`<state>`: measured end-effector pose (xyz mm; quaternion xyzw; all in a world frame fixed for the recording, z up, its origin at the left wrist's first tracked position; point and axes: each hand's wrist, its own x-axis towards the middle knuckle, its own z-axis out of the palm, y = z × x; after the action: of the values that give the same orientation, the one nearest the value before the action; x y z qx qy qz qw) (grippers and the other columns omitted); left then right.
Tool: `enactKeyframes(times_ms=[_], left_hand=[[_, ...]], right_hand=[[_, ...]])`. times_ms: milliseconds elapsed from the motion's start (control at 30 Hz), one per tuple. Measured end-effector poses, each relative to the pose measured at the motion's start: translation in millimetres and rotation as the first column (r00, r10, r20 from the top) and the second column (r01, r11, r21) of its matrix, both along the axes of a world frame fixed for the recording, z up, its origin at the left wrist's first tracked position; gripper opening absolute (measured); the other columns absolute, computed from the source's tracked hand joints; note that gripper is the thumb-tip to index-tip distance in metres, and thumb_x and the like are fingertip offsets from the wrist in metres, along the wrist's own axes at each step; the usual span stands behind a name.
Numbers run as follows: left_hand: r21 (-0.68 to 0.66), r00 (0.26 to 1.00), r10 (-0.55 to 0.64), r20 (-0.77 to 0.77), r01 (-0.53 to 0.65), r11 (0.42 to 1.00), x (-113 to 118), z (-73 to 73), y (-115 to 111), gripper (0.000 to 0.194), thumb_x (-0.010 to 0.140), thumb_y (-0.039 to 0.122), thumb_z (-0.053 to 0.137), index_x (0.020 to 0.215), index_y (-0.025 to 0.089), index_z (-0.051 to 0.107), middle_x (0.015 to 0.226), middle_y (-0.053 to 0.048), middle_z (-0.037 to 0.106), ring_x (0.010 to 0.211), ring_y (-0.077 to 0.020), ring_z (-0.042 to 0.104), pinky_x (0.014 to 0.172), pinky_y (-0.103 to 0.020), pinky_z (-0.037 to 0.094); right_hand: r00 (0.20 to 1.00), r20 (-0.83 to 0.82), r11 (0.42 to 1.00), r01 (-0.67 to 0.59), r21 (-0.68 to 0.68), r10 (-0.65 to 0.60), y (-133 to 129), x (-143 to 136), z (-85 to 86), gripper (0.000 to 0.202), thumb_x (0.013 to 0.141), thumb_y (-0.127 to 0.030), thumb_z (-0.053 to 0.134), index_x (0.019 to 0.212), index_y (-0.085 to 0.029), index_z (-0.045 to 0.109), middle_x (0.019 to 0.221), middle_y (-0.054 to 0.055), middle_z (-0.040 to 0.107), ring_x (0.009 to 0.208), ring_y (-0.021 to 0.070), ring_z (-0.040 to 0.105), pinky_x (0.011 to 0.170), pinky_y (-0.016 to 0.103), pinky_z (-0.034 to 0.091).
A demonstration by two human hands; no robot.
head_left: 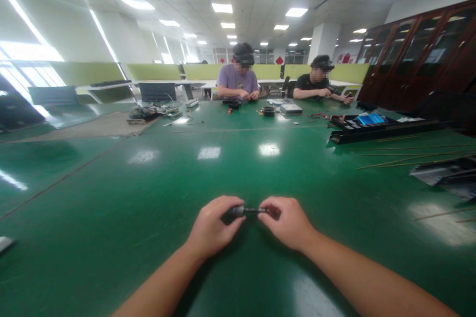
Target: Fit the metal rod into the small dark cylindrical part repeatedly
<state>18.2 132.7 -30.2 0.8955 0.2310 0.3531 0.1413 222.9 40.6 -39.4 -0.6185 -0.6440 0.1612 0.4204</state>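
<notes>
Low over the green table, my left hand (217,225) is closed around the thick grey end of a short cylindrical tool with a thin dark shaft (251,210). It looks like a small screwdriver, but its exact kind cannot be made out. The shaft lies level and points to the right. Thumb and fingers of my right hand (286,220) pinch its far end. A short gap separates the two hands, and the shaft shows in it. My fingers hide both ends of the tool in part.
Across the green table (208,173) sit two people (238,79) with small parts before them. Circuit boards (148,111) lie at the back left. A long black housing (383,129) and several thin rods (405,158) are on the right. A white object (5,243) pokes in at the left edge.
</notes>
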Motion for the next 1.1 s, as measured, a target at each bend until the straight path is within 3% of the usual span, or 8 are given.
enactKeyframes(times_ms=[1100], left_hand=[[0.011, 1.000, 0.028, 0.007, -0.029, 1.000, -3.2, -2.0, 2.0, 0.024, 0.080, 0.021, 0.067, 0.103, 0.022, 0.068, 0.099, -0.005, 0.072, 0.090, -0.0217, 0.069, 0.084, -0.035, 0.056]], right_hand=[[1.000, -0.014, 1.000, 0.000, -0.009, 0.000, -0.5, 3.3, 0.2, 0.010, 0.079, -0.021, 0.068, 0.086, -0.022, 0.074, 0.074, 0.000, 0.072, 0.066, 0.0160, 0.064, 0.064, 0.025, 0.045]])
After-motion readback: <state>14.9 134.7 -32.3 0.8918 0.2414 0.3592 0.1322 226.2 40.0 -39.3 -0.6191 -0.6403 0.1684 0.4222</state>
